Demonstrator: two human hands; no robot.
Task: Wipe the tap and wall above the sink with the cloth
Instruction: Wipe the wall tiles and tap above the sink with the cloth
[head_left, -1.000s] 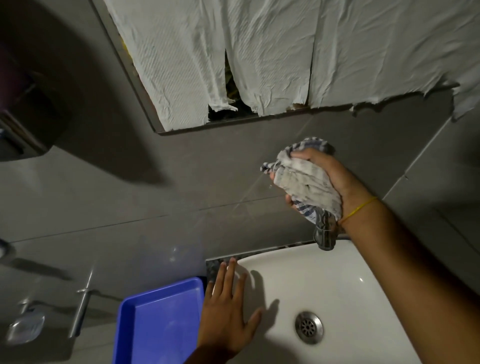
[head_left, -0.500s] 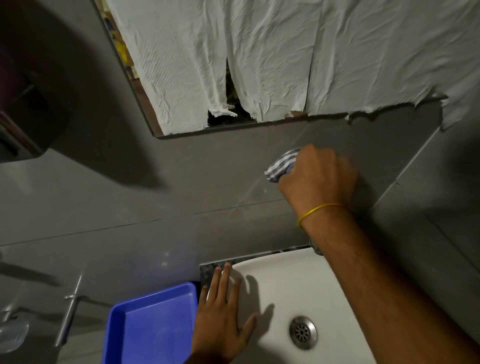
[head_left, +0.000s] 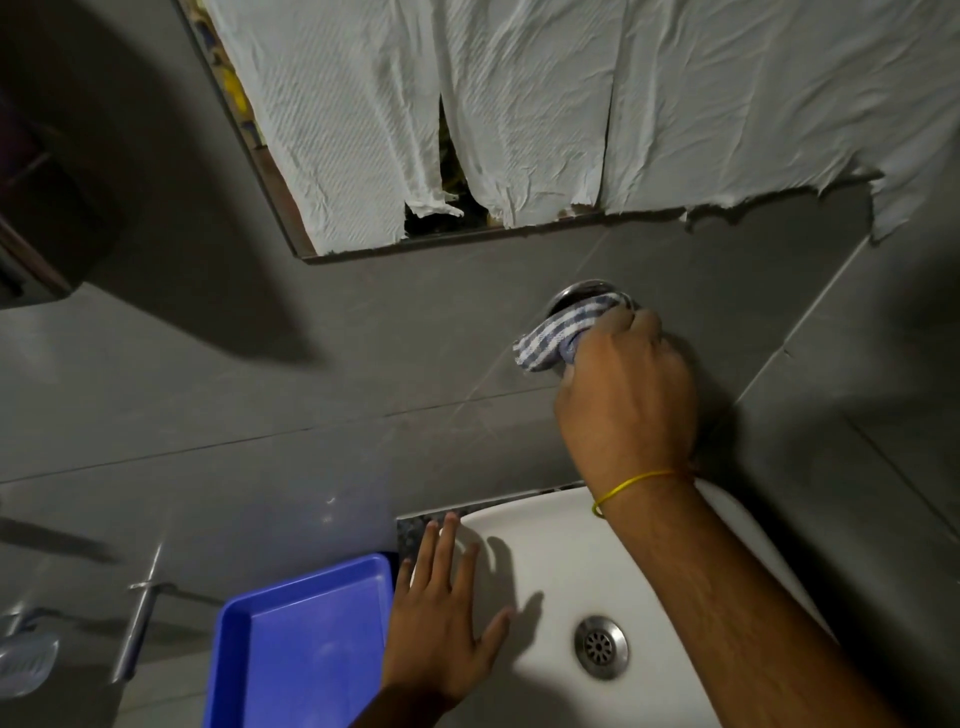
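Cloth (head_left: 563, 332) now bunched in right hand (head_left: 626, 400), fist clamped on it, pressed vs wall (head_left: 363, 364) at tap base flange (head_left: 582, 291); a sec ago it wrapped the spout. Left hand (head_left: 441, 623) flat, fingers spread on sink (head_left: 545, 530) rim. Prob tap done, wall next

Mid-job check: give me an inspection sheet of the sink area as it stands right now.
Surface: grey tiled wall above a white sink; drain bare.
Job's things: striped cloth bunched against the round metal tap base on the wall; the tap spout is hidden behind the arm.
Clutter: blue tray left of the sink, nothing in it.
Grips: right hand closed on the cloth; left hand flat and open on the sink's left rim.
Cables: nothing seen.
Surroundings: mirror covered with torn white paper sheets; metal rail and soap dish lower left.
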